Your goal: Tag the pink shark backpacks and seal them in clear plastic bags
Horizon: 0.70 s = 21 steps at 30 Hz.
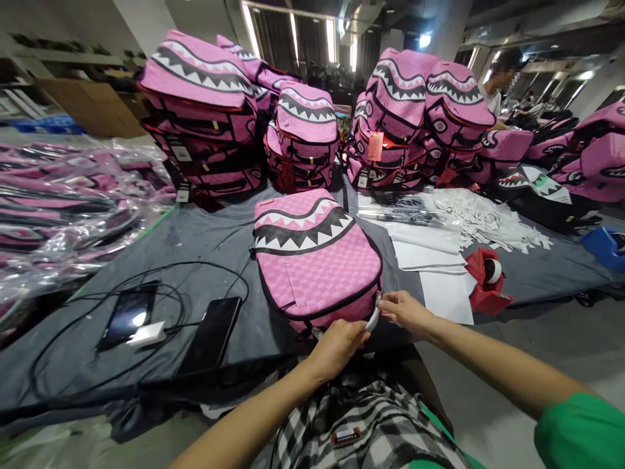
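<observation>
A pink checkered backpack (322, 260) with a black and white shark-mouth print lies on the dark cloth in front of me. At its lower right corner, a small curved whitish strip (374, 318) runs between my two hands. My left hand (339, 344) is closed at the strip's lower end, against the bag's near edge. My right hand (403, 309) pinches near the upper end, beside the bag's black piping. What the strip is attached to is hidden by my fingers.
Stacked pink backpacks (205, 117) line the back. Plastic-wrapped bags (73, 202) lie left. Phones (212, 332) and a black cable (183, 264) lie nearby. To the right are white sheets (444, 293), a pile of white strips (493, 221) and a red tape dispenser (488, 286). A person (500, 81) stands far right.
</observation>
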Tool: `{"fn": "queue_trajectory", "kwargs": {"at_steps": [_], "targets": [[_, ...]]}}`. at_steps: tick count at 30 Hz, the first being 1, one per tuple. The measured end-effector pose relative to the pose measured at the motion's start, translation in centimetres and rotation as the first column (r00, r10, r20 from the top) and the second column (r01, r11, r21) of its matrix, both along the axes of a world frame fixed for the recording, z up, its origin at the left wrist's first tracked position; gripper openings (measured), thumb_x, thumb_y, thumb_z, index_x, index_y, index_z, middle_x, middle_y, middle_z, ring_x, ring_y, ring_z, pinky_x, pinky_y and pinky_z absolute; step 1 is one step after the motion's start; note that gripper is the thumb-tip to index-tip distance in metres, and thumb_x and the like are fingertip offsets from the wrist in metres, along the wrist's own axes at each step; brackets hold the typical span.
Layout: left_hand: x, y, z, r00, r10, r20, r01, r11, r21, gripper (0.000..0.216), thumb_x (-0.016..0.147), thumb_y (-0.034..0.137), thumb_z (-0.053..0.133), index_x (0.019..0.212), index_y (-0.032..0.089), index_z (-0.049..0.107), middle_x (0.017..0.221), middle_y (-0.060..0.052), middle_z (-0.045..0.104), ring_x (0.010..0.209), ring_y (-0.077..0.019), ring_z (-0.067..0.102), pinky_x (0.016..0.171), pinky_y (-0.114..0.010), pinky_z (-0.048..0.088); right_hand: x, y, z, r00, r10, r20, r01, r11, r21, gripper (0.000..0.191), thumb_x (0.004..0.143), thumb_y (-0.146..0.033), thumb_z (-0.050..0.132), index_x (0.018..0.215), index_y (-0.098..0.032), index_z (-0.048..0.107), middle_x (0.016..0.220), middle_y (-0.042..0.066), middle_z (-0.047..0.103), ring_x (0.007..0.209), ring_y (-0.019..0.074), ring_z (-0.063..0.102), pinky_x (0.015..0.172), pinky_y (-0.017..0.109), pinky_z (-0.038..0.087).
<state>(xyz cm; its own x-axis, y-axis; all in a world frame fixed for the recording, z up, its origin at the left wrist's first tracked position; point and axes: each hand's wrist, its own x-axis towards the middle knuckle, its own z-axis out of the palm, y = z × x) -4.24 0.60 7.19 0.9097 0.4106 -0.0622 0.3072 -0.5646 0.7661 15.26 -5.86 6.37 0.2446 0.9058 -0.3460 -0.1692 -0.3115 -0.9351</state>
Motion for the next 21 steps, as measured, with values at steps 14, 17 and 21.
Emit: {"fn": "queue_trajectory", "kwargs": {"at_steps": [14, 17, 21], "targets": [[0.3, 0.4, -1.8, 0.989, 0.109, 0.102, -0.107, 0.994, -0.020, 0.027, 0.096, 0.027, 0.044, 0.092, 0.017, 0.069, 0.070, -0.002, 0.063, 0.061, -0.0139, 0.054, 0.060, -0.023, 0.034, 0.2, 2.9, 0.0, 0.981, -0.153, -0.123, 0.128, 0.974, -0.186, 0.031, 0.077, -0.024, 0.070, 0.058, -0.021, 0.045, 0.047, -0.008, 0.043, 0.045, 0.0065, 0.043, 0.053, 0.020, 0.047], [0.6, 0.7, -2.3, 0.988, 0.150, 0.035, -0.150, 0.989, -0.010, 0.026, 0.095, 0.027, 0.045, 0.092, 0.017, 0.069, 0.071, -0.003, 0.066, 0.064, -0.0150, 0.058, 0.062, -0.023, 0.037, 0.9, 2.0, -0.7, 0.986, -0.165, -0.001, 0.165, 0.983, -0.082, 0.024, 0.072, -0.031, 0.080, 0.065, -0.018, 0.061, 0.061, -0.002, 0.061, 0.055, 0.0100, 0.055, 0.053, 0.020, 0.046], [0.5, 0.7, -2.4, 0.987, 0.155, 0.032, -0.155, 0.988, -0.009, 0.029, 0.096, 0.032, 0.045, 0.090, 0.017, 0.070, 0.070, -0.003, 0.067, 0.063, -0.0147, 0.059, 0.062, -0.022, 0.038, 1.1, -0.4, -1.6, 0.969, -0.176, 0.173, 0.159, 0.981, 0.109, 0.031, 0.074, -0.047, 0.080, 0.081, -0.018, 0.071, 0.073, 0.001, 0.069, 0.062, 0.0139, 0.064, 0.054, 0.022, 0.048]]}}
